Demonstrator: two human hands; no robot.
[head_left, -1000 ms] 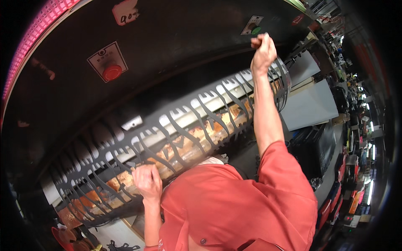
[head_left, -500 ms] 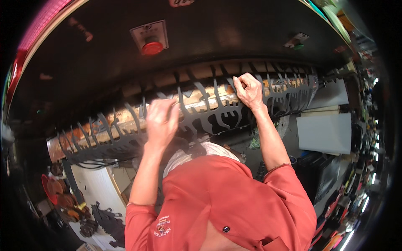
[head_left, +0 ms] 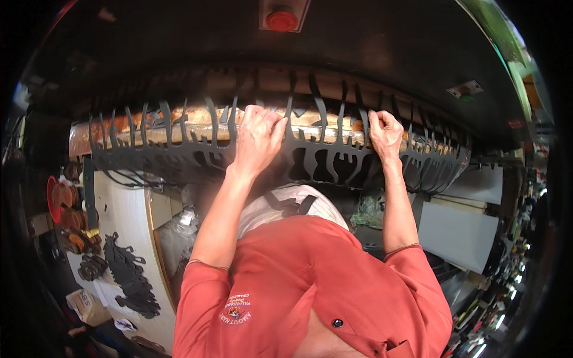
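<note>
Grip: L hand (head_left: 258, 136) & R hand (head_left: 387, 134) curled, hold unclear | arms (head_left: 401, 206) fwd, apart | at blk sheet (head_left: 333, 147)

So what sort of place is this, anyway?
Probably a workshop or small factory: a dark machine with a red push button, a black sheet full of cut-out openings, and black cut pieces on a pale tabletop.

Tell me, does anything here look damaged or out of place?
The board behind the cut-out dark sheet looks worn, its surface patchy brown and cream. One dark scrap, between the left hand and right hand, looks stray, though I can't tell if it's loose.
</note>
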